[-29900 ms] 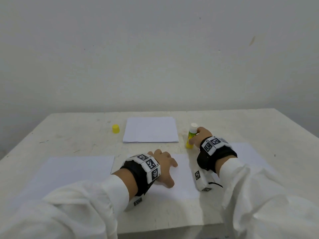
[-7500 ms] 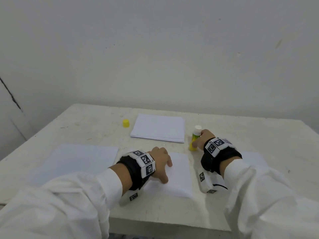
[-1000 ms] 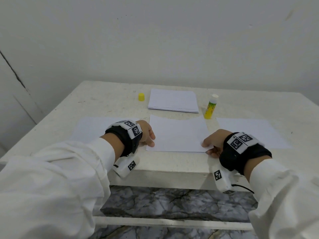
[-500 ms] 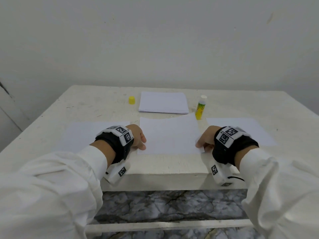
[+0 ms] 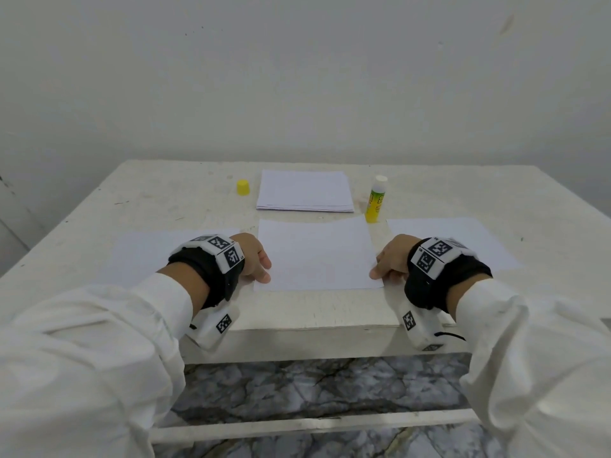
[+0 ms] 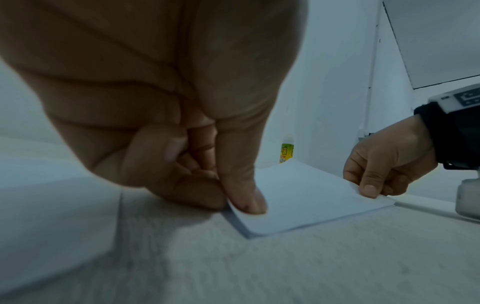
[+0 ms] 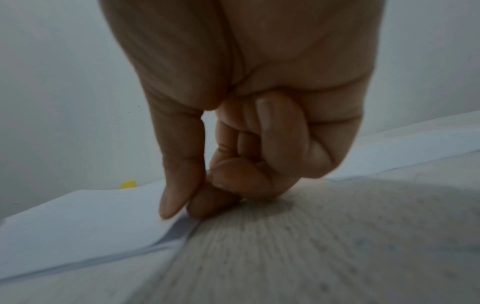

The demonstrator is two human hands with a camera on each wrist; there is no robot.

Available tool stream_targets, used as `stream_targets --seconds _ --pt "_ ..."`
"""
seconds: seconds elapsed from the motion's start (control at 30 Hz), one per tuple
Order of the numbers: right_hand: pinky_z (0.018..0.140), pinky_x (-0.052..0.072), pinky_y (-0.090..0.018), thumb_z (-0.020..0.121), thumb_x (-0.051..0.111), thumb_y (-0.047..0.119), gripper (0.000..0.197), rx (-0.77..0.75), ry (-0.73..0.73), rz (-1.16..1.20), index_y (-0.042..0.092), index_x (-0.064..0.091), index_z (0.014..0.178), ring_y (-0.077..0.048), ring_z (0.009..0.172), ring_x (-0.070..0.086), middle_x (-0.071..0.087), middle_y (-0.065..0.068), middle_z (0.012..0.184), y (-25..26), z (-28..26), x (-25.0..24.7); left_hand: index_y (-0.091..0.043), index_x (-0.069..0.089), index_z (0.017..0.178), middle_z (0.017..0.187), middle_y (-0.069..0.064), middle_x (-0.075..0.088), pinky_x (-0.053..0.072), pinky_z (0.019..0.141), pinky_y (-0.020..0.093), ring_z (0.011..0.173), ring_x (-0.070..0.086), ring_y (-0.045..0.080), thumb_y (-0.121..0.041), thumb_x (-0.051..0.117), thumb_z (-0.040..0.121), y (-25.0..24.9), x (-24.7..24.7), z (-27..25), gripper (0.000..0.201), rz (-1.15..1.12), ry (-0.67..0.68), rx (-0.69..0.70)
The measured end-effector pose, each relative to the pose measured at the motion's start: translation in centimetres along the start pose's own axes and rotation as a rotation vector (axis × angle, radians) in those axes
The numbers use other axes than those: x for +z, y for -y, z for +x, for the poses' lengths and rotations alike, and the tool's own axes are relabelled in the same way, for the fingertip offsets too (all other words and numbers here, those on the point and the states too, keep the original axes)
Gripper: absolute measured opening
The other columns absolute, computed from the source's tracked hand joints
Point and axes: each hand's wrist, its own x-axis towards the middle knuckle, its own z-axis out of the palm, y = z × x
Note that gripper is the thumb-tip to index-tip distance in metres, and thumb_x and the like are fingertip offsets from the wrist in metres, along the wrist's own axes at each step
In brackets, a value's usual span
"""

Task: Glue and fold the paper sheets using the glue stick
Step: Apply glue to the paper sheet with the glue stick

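A white paper sheet (image 5: 314, 252) lies flat in the middle of the table, near the front edge. My left hand (image 5: 264, 276) pinches its near left corner; in the left wrist view the thumb lies on top of the paper (image 6: 306, 201) and the curled fingers of that hand (image 6: 233, 203) sit under the edge. My right hand (image 5: 377, 271) pinches the near right corner, which is raised a little in the right wrist view (image 7: 187, 209). The uncapped glue stick (image 5: 375, 200) stands upright just behind the sheet's far right corner, held by nothing.
A yellow cap (image 5: 243, 187) sits at the back left of a stack of paper (image 5: 304, 195). Single sheets lie on the left (image 5: 148, 252) and right (image 5: 463, 236). The table's front edge (image 5: 297, 325) is close under my wrists.
Seconds ago my right hand held the glue stick and my left lay on the sheet. Over the last second both hands have stayed at the near corners; only the head view shifted.
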Motion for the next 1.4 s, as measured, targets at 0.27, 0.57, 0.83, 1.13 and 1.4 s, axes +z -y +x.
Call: stream_targets --seconds 0.27,0.57,0.83,1.13,1.4 --pt "0.093 0.05 -0.039 0.073 0.081 0.021 0.046 -0.016 -0.013 -0.042 0.003 0.066 0.112 -0.029 0.104 0.063 0.068 -0.014 0.108 -0.2 0.9 0.4 -0.016 0.068 0.105 0.073 -0.009 0.057 0.037 0.056 0.015 0.067 0.053 0.006 -0.023 0.08 0.076 -0.1 -0.1 -0.2 0.033 0.0 0.004 0.006" --pt "0.095 0.048 -0.035 0.075 0.079 0.028 0.059 -0.016 -0.06 -0.358 0.005 0.056 0.123 -0.027 0.11 0.059 0.061 -0.009 0.119 1.4 1.0 1.0 -0.024 0.033 0.145 0.141 0.005 0.047 0.041 0.092 0.026 0.118 0.051 0.022 -0.032 0.072 0.083 -0.4 -0.2 -0.6 0.074 0.221 0.024 0.054" --pt "0.094 0.047 -0.039 0.066 0.083 0.043 0.054 -0.235 0.192 -0.602 0.012 0.067 0.106 -0.03 0.107 0.06 0.065 -0.005 0.112 9.8 1.3 4.8 -0.033 0.012 0.151 0.156 0.004 0.013 0.027 0.109 0.054 0.14 0.016 0.035 -0.079 0.055 0.069 0.7 -0.7 2.5 0.103 0.669 0.08 0.088" --pt "0.114 0.021 -0.053 0.052 0.077 0.068 0.137 -0.449 0.067 -0.792 0.021 -0.005 0.151 -0.024 0.146 0.012 -0.001 -0.002 0.16 14.0 3.9 8.2 -0.021 -0.005 0.152 0.161 -0.001 -0.004 0.012 0.116 0.056 0.147 -0.008 0.028 -0.079 0.07 0.05 0.8 -1.0 4.8 0.14 0.721 0.124 0.16" --pt "0.119 0.005 -0.046 0.066 0.077 0.056 0.135 -0.294 0.179 -0.739 0.01 -0.018 0.149 -0.025 0.147 -0.008 -0.02 -0.008 0.157 7.4 2.8 2.1 -0.01 0.006 0.149 0.155 0.005 0.012 0.025 0.11 0.055 0.142 0.012 0.03 -0.078 0.07 0.054 0.8 -1.3 4.7 0.134 0.716 0.118 0.206"
